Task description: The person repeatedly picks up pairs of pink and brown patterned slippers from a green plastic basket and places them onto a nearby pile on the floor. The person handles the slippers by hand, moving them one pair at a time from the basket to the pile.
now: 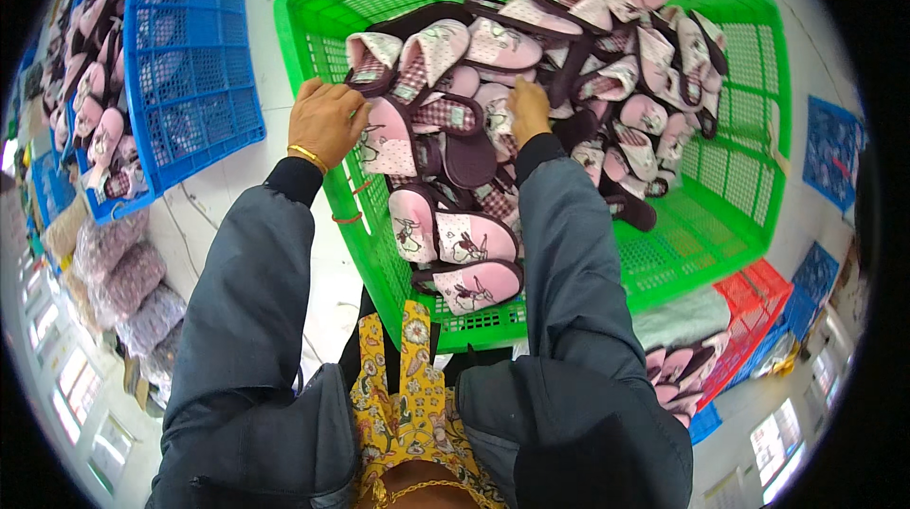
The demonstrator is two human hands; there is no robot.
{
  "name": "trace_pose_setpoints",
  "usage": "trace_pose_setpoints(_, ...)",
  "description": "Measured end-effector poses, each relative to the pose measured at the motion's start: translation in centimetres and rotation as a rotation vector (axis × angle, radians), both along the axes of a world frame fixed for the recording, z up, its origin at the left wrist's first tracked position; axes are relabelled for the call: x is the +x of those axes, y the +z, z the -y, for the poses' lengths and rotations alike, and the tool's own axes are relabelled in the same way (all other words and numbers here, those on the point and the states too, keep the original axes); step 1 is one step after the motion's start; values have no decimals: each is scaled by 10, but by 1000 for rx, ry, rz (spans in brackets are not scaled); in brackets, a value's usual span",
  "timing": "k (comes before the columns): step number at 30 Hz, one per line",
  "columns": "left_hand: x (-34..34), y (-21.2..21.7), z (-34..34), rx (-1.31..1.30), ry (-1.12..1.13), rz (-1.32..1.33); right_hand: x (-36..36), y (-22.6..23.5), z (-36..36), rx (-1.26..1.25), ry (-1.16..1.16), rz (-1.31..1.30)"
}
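Note:
A large green plastic crate stands in front of me, with many pink slippers heaped in it. They have dark trim, dotted fabric, stitched figures and checked linings. My left hand lies over the crate's left rim with its fingers curled around it, close to a pink slipper. Deeper in the heap, my right hand has its fingers bent down and closed at a pink dotted slipper; its fingertips are partly hidden. Below the hands, several slippers lie stacked with their toes showing.
At the left stands a blue crate holding more pink slippers. Bulging bags sit below it. To the lower right is a red crate beside pink slippers. Blue crates are farther right.

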State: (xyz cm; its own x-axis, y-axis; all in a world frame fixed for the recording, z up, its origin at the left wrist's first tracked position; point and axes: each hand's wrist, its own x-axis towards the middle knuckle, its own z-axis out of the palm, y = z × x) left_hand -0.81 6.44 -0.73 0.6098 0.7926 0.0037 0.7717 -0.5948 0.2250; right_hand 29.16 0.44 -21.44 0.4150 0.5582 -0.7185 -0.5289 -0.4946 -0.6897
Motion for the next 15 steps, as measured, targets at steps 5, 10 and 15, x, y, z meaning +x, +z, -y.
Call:
trace_pose_setpoints(5,2,0,-3,-2,-1,-21,18,-30,-49,-272,-91,-2)
trace_pose_setpoints(10,7,0,-7,-13,-2,-38,19,-16,-50,-97,-391,-15)
trace_pose_setpoints(15,4,5,-5,-34,6,-42,72,17,-1,-2,-259,163)
